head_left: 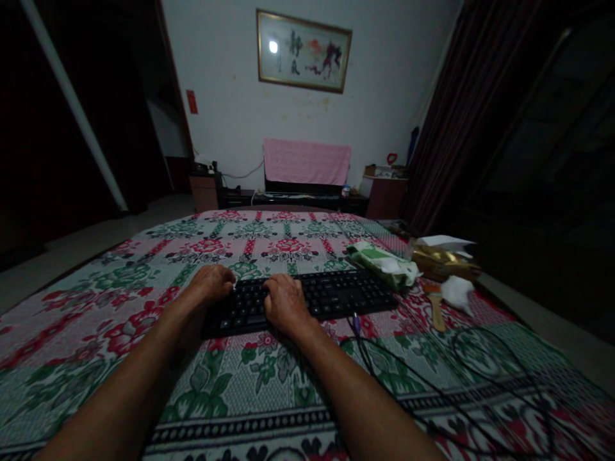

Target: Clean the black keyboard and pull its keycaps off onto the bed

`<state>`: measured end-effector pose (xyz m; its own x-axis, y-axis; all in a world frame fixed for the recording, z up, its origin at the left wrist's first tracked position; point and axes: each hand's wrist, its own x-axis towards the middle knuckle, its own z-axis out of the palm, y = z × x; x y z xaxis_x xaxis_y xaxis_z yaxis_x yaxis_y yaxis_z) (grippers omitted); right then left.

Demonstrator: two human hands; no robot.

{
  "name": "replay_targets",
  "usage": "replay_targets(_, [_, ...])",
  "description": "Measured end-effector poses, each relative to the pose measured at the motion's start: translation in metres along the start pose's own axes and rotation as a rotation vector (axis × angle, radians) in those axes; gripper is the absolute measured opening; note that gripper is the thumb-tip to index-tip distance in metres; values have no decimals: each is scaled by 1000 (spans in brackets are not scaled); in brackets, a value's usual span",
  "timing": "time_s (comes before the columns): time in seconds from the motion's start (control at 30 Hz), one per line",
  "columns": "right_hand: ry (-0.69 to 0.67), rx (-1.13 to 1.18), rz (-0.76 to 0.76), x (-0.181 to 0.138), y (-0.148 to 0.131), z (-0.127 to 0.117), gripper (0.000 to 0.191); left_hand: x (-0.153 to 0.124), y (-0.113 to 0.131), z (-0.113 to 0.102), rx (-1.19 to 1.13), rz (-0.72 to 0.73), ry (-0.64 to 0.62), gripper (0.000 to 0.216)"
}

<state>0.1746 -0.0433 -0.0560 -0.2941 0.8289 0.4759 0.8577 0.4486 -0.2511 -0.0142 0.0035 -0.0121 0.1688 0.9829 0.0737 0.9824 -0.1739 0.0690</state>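
I see flowered cloth spread beneath both hands. Black keyboard on it, under right hand, left end at left hand. Green-white packet right of both hands. Right hand: fingers bent onto keys; whether clasping, I cannot tell. Left hand: fingers curled inward. Brush farther right. Pale bit at left fingertips; pinched or not, I cannot tell.

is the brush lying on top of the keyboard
No, the brush lies on the patterned cloth, to the right of the keyboard and apart from it.
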Motion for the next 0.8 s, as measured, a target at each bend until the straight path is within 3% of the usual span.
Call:
replay_targets(0.33, [15,7,-3,0,0,1,22,-4,12,-5,56,21,-61,31])
replay_targets(0.8, [11,33,4,0,-1,-3,22,-1,4,2,92,17,-78,32])
